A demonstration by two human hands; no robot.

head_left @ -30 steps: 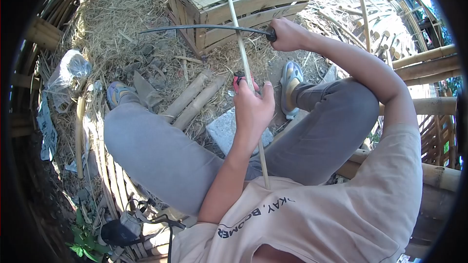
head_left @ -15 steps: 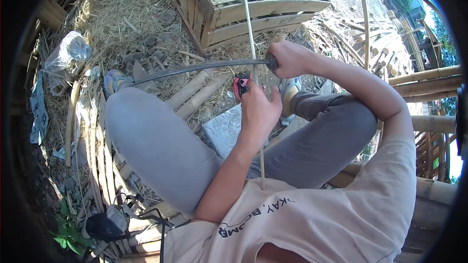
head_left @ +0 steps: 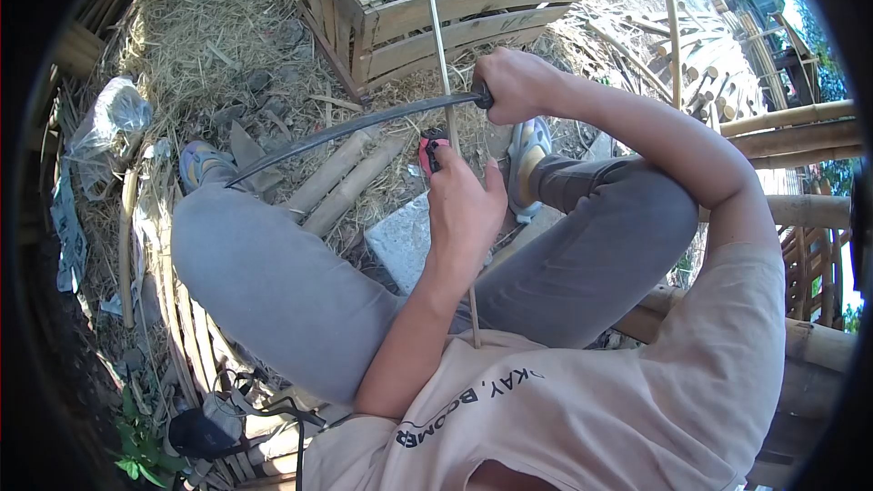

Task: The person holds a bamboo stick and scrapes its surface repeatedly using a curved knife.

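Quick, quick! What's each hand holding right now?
Left hand: closed, holding the pale stick, with a pink-and-black thing at its far end.
Right hand: closed, holding the curved blade by its dark handle.

A loose beige T-shirt (head_left: 618,409) bears black capital lettering (head_left: 499,388) across its front, reading "OKAY, BOOMER", slightly lost in creases. Its right sleeve (head_left: 750,282) is short and wrinkled, its neckline (head_left: 486,460) rounded. Below come plain grey trousers (head_left: 273,255) and 2 shoes (head_left: 527,159) patterned in pale grey and yellow, with light soles.
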